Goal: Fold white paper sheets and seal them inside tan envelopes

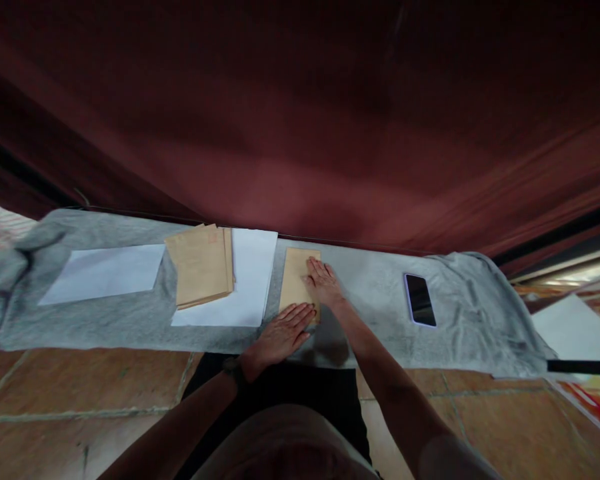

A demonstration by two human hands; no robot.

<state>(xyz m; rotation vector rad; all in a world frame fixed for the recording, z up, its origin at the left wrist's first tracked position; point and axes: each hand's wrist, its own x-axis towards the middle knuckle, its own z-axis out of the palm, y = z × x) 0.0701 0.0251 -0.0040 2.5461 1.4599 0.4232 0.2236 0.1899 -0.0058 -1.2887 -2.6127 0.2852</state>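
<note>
Envelope (293, 280) beneath both hands (283, 331) (324, 285)

There's one loose envelope (294, 279), one envelope pile (203, 268), one phone (421, 300).

A phone (421, 300) with a pale purple edge is laid face up, its dark screen exposed, on grey cloth (380, 333). The cloth is spread smoothly around the phone and rumpled at both ends. The far side is closed off by dark red fabric (300, 133), crossed by a black band (25, 170) at the left. Striped fabric (0, 227) is seen at the left edge. Beyond the cloth's right end, a white sheet (577, 327) and a black bar (583, 367) are seen. Below, brown floor tiles (80, 380) are divided by pale joints.
</note>
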